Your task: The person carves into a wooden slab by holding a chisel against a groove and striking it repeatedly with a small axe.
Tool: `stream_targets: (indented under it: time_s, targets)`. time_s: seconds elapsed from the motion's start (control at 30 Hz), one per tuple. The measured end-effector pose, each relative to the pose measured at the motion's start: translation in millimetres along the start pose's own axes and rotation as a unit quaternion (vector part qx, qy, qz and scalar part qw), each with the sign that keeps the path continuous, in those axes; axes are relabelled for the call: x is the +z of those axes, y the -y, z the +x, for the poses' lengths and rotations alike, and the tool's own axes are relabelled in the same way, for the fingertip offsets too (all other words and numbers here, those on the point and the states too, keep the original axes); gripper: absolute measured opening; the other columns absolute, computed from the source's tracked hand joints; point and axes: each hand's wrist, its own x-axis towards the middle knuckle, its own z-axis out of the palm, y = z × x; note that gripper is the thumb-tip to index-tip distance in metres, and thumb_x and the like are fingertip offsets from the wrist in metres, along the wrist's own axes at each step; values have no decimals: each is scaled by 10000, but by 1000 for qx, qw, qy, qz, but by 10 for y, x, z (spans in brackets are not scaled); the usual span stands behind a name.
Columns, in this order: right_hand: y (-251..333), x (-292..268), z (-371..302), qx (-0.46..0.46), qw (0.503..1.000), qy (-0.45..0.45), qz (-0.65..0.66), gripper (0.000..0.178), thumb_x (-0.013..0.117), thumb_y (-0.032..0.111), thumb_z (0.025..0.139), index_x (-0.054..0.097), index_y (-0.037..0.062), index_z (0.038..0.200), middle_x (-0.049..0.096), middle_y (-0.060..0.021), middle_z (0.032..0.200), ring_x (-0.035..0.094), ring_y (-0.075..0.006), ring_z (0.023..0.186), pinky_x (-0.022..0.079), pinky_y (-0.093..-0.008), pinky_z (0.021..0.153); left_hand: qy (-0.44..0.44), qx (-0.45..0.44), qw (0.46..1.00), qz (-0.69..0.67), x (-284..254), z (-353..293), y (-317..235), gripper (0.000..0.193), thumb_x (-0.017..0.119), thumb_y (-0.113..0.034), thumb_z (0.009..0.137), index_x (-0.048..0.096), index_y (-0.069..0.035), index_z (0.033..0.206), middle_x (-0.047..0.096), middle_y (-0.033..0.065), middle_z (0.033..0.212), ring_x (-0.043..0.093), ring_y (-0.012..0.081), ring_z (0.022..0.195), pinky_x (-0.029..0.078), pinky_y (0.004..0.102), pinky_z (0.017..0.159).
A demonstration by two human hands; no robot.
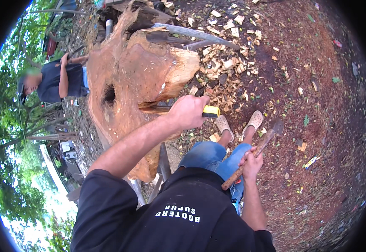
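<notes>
My left hand (188,112) is closed around a tool with a yellow and black handle (211,111). Only the handle's end sticks out of my fist; a dark, narrow strip (155,109), perhaps its blade, runs from the hand into a split in a large carved wood slab (137,71). Low on the right, my right hand (252,163) grips a long wooden-handled striking tool (232,178) midway along its handle. Its rusty brown head (276,126) points away from me, apart from the slab; whether it is a hammer or an axe I cannot tell.
A dark hole (109,94) opens in the slab, which rests on poles (164,161). Wood chips (229,63) lie heaped beside it and around my clogs (254,119). Another person (57,80) in a dark shirt stands beyond the slab. Leaf-strewn soil (317,96) spreads to the right.
</notes>
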Motion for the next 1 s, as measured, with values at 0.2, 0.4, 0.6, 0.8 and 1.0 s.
stream_targets:
  time_s: [0.2, 0.4, 0.6, 0.8, 1.0]
  targets:
    - [199, -54, -30, -8, 1000, -16, 9, 212, 490, -37, 870, 426, 47, 1053, 516, -59, 725, 507, -130, 451, 469, -278, 393, -13, -8, 1000, 1, -29, 9, 21, 277, 718, -133, 782, 580, -52, 1008, 681, 203, 757, 692, 410, 787, 537, 524, 719]
    - [760, -193, -16, -175, 982, -52, 52, 265, 503, -20, 871, 433, 39, 1120, 545, -71, 800, 542, -117, 529, 521, -273, 458, -56, -14, 998, -40, -99, -14, 67, 278, 740, -168, 812, 569, -43, 992, 682, 200, 769, 689, 413, 793, 533, 521, 717]
    - [28, 793, -423, -178, 966, 134, -128, 283, 524, 6, 897, 452, 26, 1170, 559, -39, 802, 552, -102, 593, 516, -250, 552, -22, -7, 999, -26, -34, -13, -36, 270, 733, -151, 798, 569, -40, 982, 674, 206, 751, 685, 422, 790, 534, 520, 715]
    - [120, 512, -226, -96, 989, 103, -36, 250, 520, 1, 881, 482, 43, 1124, 561, -33, 782, 549, -115, 530, 491, -272, 450, -12, -6, 1000, -13, -40, -107, 69, 263, 735, -149, 774, 580, -30, 949, 673, 219, 748, 682, 430, 779, 532, 528, 715]
    - [770, 480, -256, -247, 957, -78, 128, 191, 524, 36, 862, 501, 72, 1049, 572, -82, 755, 559, -147, 567, 510, -280, 554, -11, -9, 1000, -8, 3, -159, 164, 252, 729, -140, 768, 585, -35, 947, 674, 213, 748, 684, 425, 780, 532, 526, 717]
